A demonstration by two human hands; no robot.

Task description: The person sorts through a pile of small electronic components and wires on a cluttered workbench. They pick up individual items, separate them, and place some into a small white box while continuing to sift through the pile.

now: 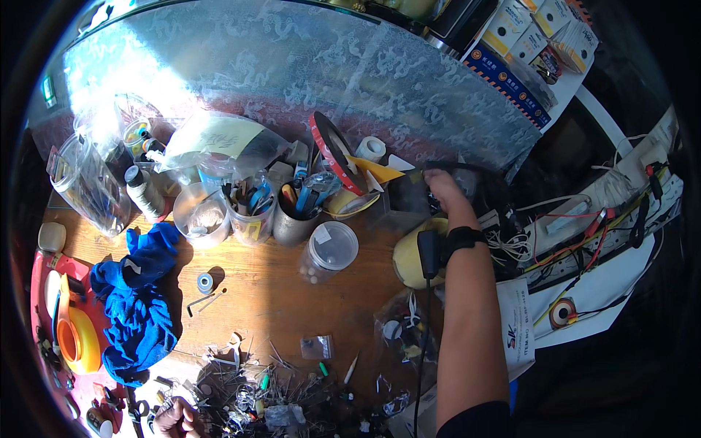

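My right arm stretches to the far right of the wooden table. My right hand [442,187] is closed at the rim of a grey see-through plastic box [400,201], beside a dark strip [464,168]. What its fingers hold is too dark to make out. A black band with a small black box [429,253] and a cable is on the wrist. At the near left edge, my left hand [175,420] shows only in part, with curled fingers. It lies next to dark-handled scissors [136,409] and a pile of small loose parts [274,401]; anything in it is hidden.
A lidded clear jar [331,247], a tool cup [296,219] and tubs [201,219] line the table's back. Left are a blue cloth [142,306] and an orange tape dispenser [77,339]. Power strips and tangled wires [584,219] lie at right. A yellow container [410,261] stands by my forearm.
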